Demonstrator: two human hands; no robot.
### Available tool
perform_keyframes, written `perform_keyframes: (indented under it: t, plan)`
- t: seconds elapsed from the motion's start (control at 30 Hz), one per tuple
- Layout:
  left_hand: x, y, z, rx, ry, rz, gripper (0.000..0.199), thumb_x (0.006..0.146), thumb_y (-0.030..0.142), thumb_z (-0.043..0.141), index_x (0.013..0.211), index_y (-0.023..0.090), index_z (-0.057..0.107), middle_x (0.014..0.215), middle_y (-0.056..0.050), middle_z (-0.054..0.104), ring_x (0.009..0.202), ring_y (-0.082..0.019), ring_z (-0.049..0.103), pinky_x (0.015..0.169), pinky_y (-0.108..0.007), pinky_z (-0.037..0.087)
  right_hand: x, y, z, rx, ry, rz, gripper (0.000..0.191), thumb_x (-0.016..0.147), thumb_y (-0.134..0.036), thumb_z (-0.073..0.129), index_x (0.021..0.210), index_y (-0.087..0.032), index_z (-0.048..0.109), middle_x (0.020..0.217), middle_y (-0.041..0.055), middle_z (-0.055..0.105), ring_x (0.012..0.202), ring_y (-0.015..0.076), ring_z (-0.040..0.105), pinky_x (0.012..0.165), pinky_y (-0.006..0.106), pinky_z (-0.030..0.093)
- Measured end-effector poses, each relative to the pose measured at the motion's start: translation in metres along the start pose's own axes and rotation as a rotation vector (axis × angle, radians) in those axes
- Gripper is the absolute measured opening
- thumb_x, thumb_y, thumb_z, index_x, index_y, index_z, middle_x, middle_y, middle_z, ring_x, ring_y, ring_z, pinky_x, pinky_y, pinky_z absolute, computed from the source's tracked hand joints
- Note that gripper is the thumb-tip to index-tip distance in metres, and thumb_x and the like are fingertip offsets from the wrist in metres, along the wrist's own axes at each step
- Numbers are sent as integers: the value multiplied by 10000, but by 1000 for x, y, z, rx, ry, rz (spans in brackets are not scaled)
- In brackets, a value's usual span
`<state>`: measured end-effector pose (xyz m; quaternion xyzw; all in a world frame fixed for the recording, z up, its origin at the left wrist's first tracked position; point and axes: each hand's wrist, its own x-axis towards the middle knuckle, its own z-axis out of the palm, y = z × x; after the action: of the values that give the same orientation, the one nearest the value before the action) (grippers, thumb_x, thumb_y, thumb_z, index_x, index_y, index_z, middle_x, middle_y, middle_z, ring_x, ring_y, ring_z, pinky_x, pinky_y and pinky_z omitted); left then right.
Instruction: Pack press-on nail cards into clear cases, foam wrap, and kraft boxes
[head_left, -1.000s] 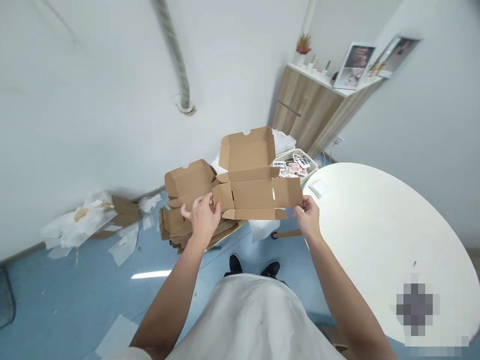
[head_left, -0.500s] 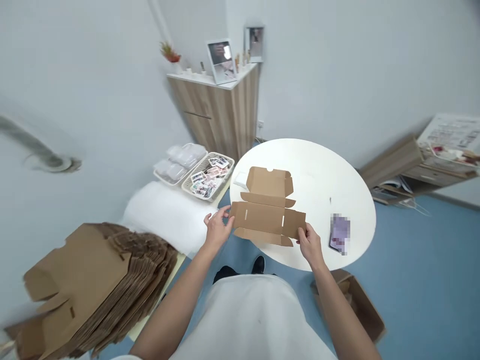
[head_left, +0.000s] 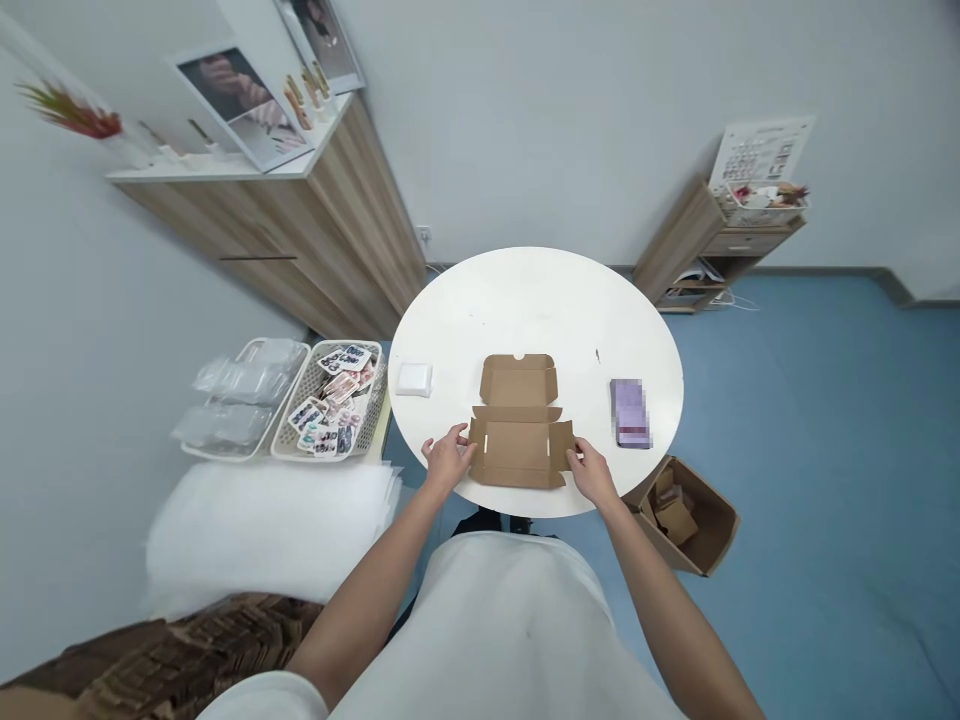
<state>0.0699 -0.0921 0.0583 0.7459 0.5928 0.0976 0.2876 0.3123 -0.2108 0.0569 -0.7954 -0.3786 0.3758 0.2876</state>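
Observation:
A brown cardboard box blank (head_left: 517,452), unfolded with its flaps spread, lies at the near side of the round white table (head_left: 525,290). My left hand (head_left: 448,458) grips its left side flap between thumb and fingers. On the opposite side, my right hand (head_left: 592,471) pinches the right flap, thumb on top. The blank's notched lid panel points away from me. A small white packet (head_left: 414,379) rests on the table to the left, and a purple phone-like item (head_left: 631,413), partly pixelated, lies to the right.
Left of the table are a basket of printed cards (head_left: 330,400), a basket of clear plastic packs (head_left: 240,395), white sheets (head_left: 270,525) and stacked cardboard (head_left: 202,660). An open carton (head_left: 709,520) stands on the floor at right. A wooden cabinet (head_left: 352,220) stands behind.
My view has turned right, toward the table. The box blank has come round squarer in front of me and down onto the tabletop, both hands still on its side flaps.

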Motion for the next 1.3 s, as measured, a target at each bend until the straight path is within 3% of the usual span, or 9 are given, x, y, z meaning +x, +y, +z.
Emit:
perform_keyframes:
  t: [0.17, 0.3, 0.47, 0.6, 0.73, 0.8, 1.03, 1.2, 1.3]
  plan:
    - [24, -7, -1, -29, -83, -6, 396, 757, 334, 502, 1138, 241, 448, 859, -7, 663, 905, -201, 593, 958, -456, 203, 14, -6, 8, -33, 44, 74, 372, 769, -244, 400, 1130, -214, 483, 1017, 55, 609, 782, 154, 592, 717, 288, 436]
    - [37, -12, -3, -35, -133, 17, 480, 760, 361, 496, 1208, 229, 387, 1007, -54, 635, 990, -219, 560, 944, -444, 252, 23, -2, 10, -51, 102, 125, 405, 765, -255, 411, 1163, -203, 463, 1052, 67, 599, 844, 157, 588, 760, 298, 441]
    - [35, -18, -7, 101, -47, 110, 603, 754, 378, 491, 1292, 199, 285, 1337, -150, 372, 1212, -259, 366, 946, -469, 259, 23, 5, 5, -44, 158, 151, 534, 736, -314, 470, 1245, -173, 391, 1178, 116, 536, 1029, 213, 539, 852, 370, 424]
    - [25, -13, -10, 231, -83, 226, 654, 703, 443, 550, 1274, 207, 335, 1363, -148, 331, 1244, -284, 309, 965, -480, 240, 33, -5, -11, -16, 245, 72, 572, 750, -357, 480, 1276, -162, 366, 1301, 137, 430, 1182, 243, 419, 934, 412, 370]
    - [12, -1, -2, 311, -239, 467, 694, 610, 477, 641, 1222, 240, 413, 1299, -117, 428, 1241, -311, 300, 1001, -520, 142, 66, -23, -25, 61, 154, 50, 513, 767, -382, 476, 1231, -169, 432, 1256, 118, 488, 1145, 220, 464, 942, 384, 370]
    - [8, 5, 6, 341, -281, 503, 715, 594, 463, 660, 1227, 246, 406, 1282, -109, 446, 1230, -315, 313, 1003, -539, 116, 88, -29, -27, 70, 102, 83, 530, 761, -399, 486, 1226, -150, 438, 1242, 133, 498, 1129, 223, 478, 933, 376, 376]
    - [12, 16, 26, 400, -336, 415, 619, 683, 292, 588, 1257, 226, 367, 1277, -115, 446, 1195, -284, 364, 1011, -530, 108, 150, -29, -9, 98, 11, 123, 487, 753, -381, 489, 1181, -151, 465, 1100, 104, 597, 970, 189, 565, 825, 322, 418]
    - [19, 27, 28, 414, -332, 371, 621, 707, 262, 523, 1295, 209, 330, 1339, -126, 373, 1154, -284, 408, 1013, -522, 102, 166, -25, -2, -49, 57, 110, 310, 781, -363, 406, 988, -203, 573, 897, 42, 649, 792, 179, 568, 733, 316, 395]
    - [24, 36, 26, 446, -311, 373, 685, 693, 275, 527, 1329, 193, 283, 1402, -136, 261, 1225, -312, 321, 1012, -513, 106, 166, -24, -5, -147, 78, 95, 288, 790, -365, 365, 886, -216, 592, 783, 23, 643, 715, 179, 543, 708, 316, 363]
